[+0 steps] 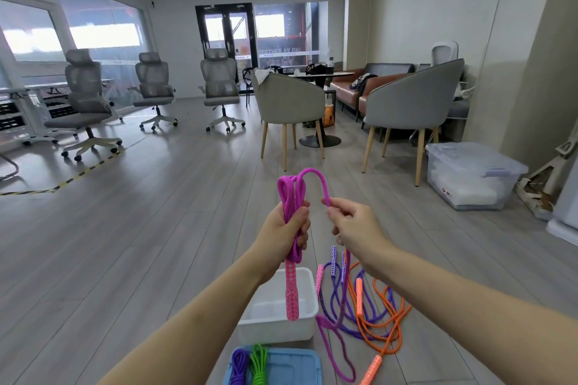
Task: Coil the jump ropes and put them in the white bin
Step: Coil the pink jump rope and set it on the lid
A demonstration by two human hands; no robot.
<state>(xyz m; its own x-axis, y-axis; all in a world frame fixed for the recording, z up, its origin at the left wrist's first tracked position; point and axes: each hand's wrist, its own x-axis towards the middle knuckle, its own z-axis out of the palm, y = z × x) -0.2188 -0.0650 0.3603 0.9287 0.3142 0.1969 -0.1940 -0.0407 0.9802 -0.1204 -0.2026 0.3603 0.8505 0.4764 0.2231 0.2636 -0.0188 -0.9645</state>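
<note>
My left hand (289, 222) grips the gathered loops of the pink jump rope (295, 194) above the white bin (308, 327), while my right hand (350, 222) pinches the next loop to fold it in.

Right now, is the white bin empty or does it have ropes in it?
Empty as far as visible: the white bin shows a bare bottom; the pink handle hangs above it from the left hand.

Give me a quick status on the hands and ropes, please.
Left hand grips coiled pink rope; right hand pinches its loop. White bin empty below. Purple rope and orange rope loose on floor.
</note>
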